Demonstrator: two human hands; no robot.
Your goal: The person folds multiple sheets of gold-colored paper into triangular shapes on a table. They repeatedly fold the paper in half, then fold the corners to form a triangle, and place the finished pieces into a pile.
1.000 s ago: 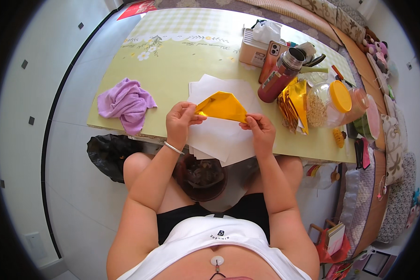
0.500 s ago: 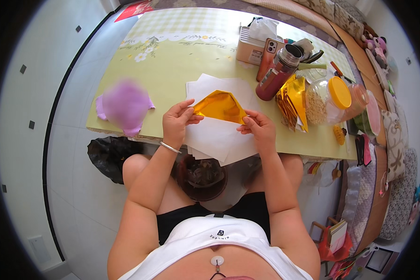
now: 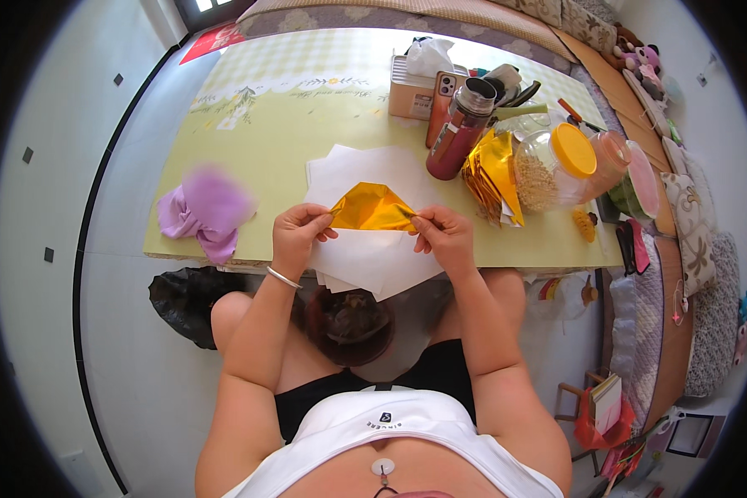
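A folded sheet of gold foil paper (image 3: 372, 207) is stretched between my two hands, its long lower edge toward me and its top narrowing to a blunt peak. Its left corner is pinched between thumb and fingers of my left hand (image 3: 299, 231), which has a silver bangle at the wrist. The thumb and fingers of my right hand (image 3: 445, 236) close on the opposite corner. Beneath the foil, several white paper sheets (image 3: 375, 259) lie fanned on the table, reaching past its near edge.
Right of the sheets are a stack of gold foil pieces (image 3: 496, 170), a dark red thermos (image 3: 456, 137), a phone (image 3: 441, 104), a tissue box (image 3: 408, 87) and a yellow-lidded jar (image 3: 546, 173). A purple cloth (image 3: 192, 217) lies left. Below the table edge stands a brown bin (image 3: 350, 332).
The view has shifted, so the table things appear further left. The foil's outline has changed from a wide peak to a blunter top, while both hands keep hold of its corners.
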